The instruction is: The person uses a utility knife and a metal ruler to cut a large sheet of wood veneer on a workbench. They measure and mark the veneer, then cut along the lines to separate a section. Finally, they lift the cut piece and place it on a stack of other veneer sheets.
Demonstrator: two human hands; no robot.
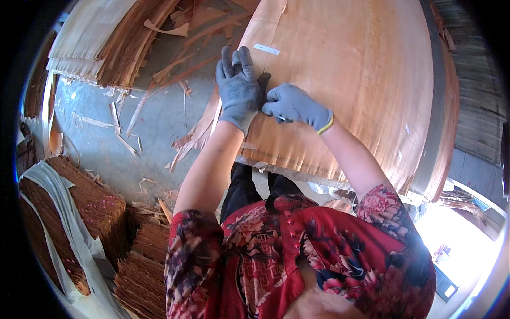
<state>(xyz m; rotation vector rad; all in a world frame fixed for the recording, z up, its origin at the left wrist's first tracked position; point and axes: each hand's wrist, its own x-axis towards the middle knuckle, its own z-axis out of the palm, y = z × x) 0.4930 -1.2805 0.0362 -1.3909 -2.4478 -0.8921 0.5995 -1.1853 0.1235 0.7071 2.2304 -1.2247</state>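
Observation:
A large sheet of wood veneer [340, 95] lies on top of a stack in front of me. My left hand [238, 87], in a grey glove, rests on the sheet's left edge with its fingers stretched out. Beside it, my right hand [298, 107] is closed in a grey glove with a yellow cuff edge. Its fingers are wrapped round something small that I cannot make out. A short white strip of tape [266, 49] with dark spots sits on the veneer beyond my left fingertips, by a thin split running toward my hands.
Another veneer stack [90, 37] stands at the far left. Torn veneer scraps [125, 127] litter the grey floor [159, 114]. At the lower left are brown veneer piles [95, 207], one draped with pale plastic sheeting [69, 212]. A dark band [433, 106] runs along the right side of the stack.

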